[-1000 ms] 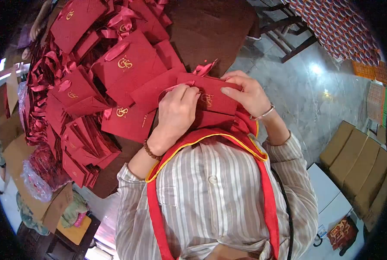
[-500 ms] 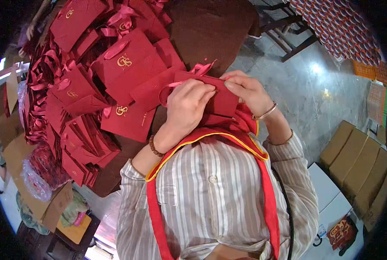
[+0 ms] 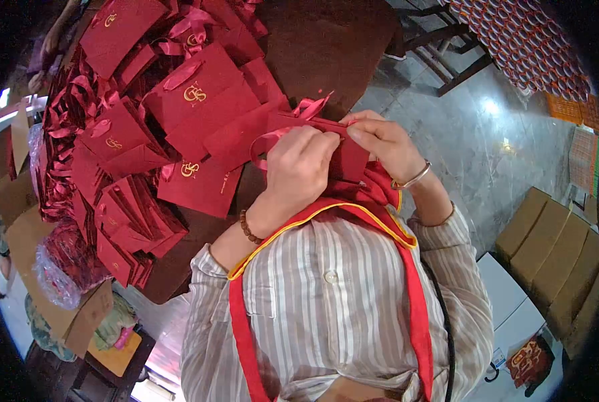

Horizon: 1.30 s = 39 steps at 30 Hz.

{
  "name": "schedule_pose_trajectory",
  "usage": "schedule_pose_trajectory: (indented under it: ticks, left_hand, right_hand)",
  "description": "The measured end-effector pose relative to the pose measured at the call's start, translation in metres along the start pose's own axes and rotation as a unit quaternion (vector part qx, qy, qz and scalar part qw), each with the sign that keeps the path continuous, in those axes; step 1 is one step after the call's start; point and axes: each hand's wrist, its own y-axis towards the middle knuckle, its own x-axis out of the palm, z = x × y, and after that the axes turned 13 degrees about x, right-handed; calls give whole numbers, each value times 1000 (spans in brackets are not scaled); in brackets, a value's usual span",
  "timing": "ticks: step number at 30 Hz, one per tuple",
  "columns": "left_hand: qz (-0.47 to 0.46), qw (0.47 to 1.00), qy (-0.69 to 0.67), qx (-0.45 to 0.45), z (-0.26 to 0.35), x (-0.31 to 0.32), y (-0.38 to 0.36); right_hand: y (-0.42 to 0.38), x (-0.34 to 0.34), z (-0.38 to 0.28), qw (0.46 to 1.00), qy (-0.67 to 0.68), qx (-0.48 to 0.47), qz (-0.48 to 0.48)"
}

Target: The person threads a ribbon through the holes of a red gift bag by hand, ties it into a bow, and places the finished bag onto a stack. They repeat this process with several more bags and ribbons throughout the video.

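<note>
A small dark red paper gift bag (image 3: 350, 161) is held in front of my chest, its opening edge turned away from me. My left hand (image 3: 299, 164) is closed in a pinch over the front of the bag near its upper edge; what lies right between the fingertips is hidden. My right hand (image 3: 388, 142) pinches the bag's upper right edge, where a bit of pink ribbon shows by the thumb. A pink ribbon (image 3: 262, 142) loops out to the left of my left hand, and more ribbon sticks up above the bag.
A large pile of red gift bags (image 3: 192, 94) with gold lettering and ribbon handles covers the left of the brown-covered table (image 3: 326, 47). Cardboard boxes (image 3: 547, 248) stand on the floor at right. Another person's arm (image 3: 48, 47) shows at the far upper left.
My left hand has turned slightly and shifted a little to the right, and its fingers sit closer to the right hand. The right hand keeps its pinch on the bag's edge.
</note>
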Motion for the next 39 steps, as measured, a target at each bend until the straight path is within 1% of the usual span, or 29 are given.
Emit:
schedule_pose_trajectory:
  ticks: [2, 3, 5, 7, 9, 10, 12, 16, 18, 23, 25, 26, 27, 28, 29, 31, 34, 35, 36, 38, 39]
  left_hand:
    - [-9, 999, 25, 28, 1, 1, 0]
    - [1, 998, 40, 46, 0, 4, 1]
    - [-1, 998, 38, 43, 2, 4, 1]
    - [-2, 998, 37, 41, 2, 4, 1]
    - [-1, 999, -40, -10, 2, 2, 1]
    - [-1, 999, -41, -10, 3, 2, 2]
    - [13, 991, -100, -93, 5, 1, 4]
    - [7, 991, -103, -88, 4, -2, 1]
    - [1, 997, -64, -33, 3, -2, -1]
    - [-29, 999, -11, -15, 8, -5, 4]
    - [-42, 999, 6, -6, 9, -5, 6]
    - [-61, 998, 25, 5, 9, -6, 7]
    - [-81, 996, 45, 14, 10, -7, 8]
    - [-81, 996, 46, 13, 11, -8, 9]
    - [-107, 991, 74, 22, 12, -8, 11]
    - [-153, 981, 112, 50, 13, -6, 12]
    - [-162, 979, 108, 59, 10, -1, 6]
    - [-149, 983, 101, 43, 11, -3, 6]
    - [-150, 983, 100, 43, 8, -2, 3]
    - [-53, 998, 0, 30, 1, 1, -4]
    - [-19, 1000, -15, 14, 2, -3, -3]
  right_hand:
    - [-3, 1, -4, 1000, -6, 6, 1]
    - [-4, 2, -6, 1000, -4, 18, 7]
    - [-5, 2, -6, 999, -1, 29, 12]
    - [-7, 2, -6, 998, -48, -19, 31]
    - [-10, 4, -7, 999, -37, -15, 29]
    - [-11, 4, -8, 999, -27, -12, 27]
    - [-12, 6, -11, 999, -25, -17, 29]
    - [-12, 8, -10, 998, -36, -30, 36]
    - [-13, 10, -11, 997, -45, -37, 44]
    - [-16, 14, -14, 993, -71, -64, 67]
    - [-17, 17, -18, 986, -117, -75, 93]
    - [-18, 18, -19, 986, -117, -75, 92]
    - [-19, 21, -20, 982, -127, -79, 113]
    - [-20, 24, -20, 978, -135, -83, 132]
    - [-20, 26, -20, 979, -135, -84, 131]
    - [-20, 29, -17, 963, -173, -117, 172]
    - [-20, 30, -10, 954, -173, -148, 194]
    - [-22, 28, -15, 969, -143, -105, 171]
    - [-18, 24, -10, 969, -142, -105, 172]
    - [-7, 15, 3, 989, -67, -76, 106]
    - [-8, 13, -6, 996, -5, 40, 82]
